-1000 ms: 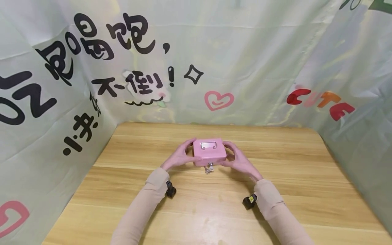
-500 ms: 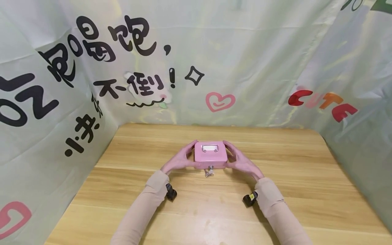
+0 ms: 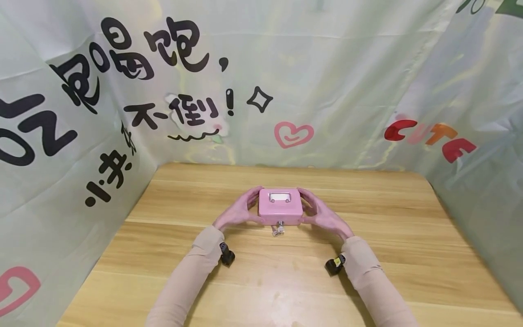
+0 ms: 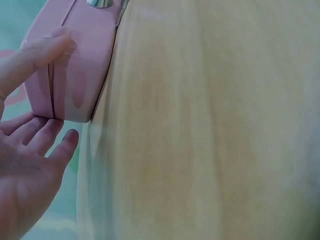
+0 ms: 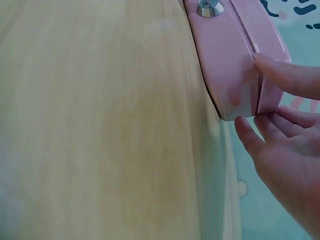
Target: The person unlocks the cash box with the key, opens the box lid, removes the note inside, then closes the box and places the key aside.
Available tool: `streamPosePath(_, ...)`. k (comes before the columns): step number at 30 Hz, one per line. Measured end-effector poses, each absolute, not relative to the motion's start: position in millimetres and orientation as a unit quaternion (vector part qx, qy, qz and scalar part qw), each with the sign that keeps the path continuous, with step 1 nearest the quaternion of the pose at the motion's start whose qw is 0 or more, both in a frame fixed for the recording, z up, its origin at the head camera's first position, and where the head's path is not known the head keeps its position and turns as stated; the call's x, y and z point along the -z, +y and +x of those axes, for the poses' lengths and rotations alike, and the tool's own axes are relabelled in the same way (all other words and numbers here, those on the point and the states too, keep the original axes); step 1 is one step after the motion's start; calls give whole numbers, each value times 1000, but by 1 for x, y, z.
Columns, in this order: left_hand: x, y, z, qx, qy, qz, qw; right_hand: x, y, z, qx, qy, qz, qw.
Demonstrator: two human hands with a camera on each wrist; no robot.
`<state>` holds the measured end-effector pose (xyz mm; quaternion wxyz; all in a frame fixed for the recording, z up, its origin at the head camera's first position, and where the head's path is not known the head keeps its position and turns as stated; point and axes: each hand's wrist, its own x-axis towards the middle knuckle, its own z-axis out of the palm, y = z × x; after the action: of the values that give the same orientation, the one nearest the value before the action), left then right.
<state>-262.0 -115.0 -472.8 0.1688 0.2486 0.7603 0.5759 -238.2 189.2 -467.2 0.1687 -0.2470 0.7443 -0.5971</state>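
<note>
A pink cash box (image 3: 280,206) with a metal handle (image 3: 279,197) folded on its lid sits on the wooden table, lid closed. Small keys (image 3: 278,230) hang from the lock at its front. My left hand (image 3: 241,211) holds the box's left end; in the left wrist view its thumb (image 4: 42,50) presses the front face while the other fingers reach round the side. The opposite end is gripped by my right hand (image 3: 324,215), thumb (image 5: 287,75) on the front near the lid seam. Some fingertips behind the box are hidden.
Wood-grain tabletop (image 3: 278,281) surrounds the box. Printed cloth (image 3: 347,81) with lettering and hearts hangs along the back and both sides. A small black camera is strapped to each wrist, below the beige sleeves (image 3: 196,268).
Over the past second the cash box has shifted slightly toward me and straightened, both hands moving with it. During the last half second hardly anything has moved.
</note>
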Motion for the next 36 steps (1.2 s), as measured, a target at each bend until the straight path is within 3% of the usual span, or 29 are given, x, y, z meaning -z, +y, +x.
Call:
streamPosePath(15,471,-121,-270,-607,749,190,186,463,191,-244,622,738,-218,145)
streamPosePath(29,474,-111,-275,-619,757,165,129,459,180,-247,632,759,-111,110)
streamPosePath(36,475,-111,-272,-614,756,176,140,457,173,-251,648,753,-73,96)
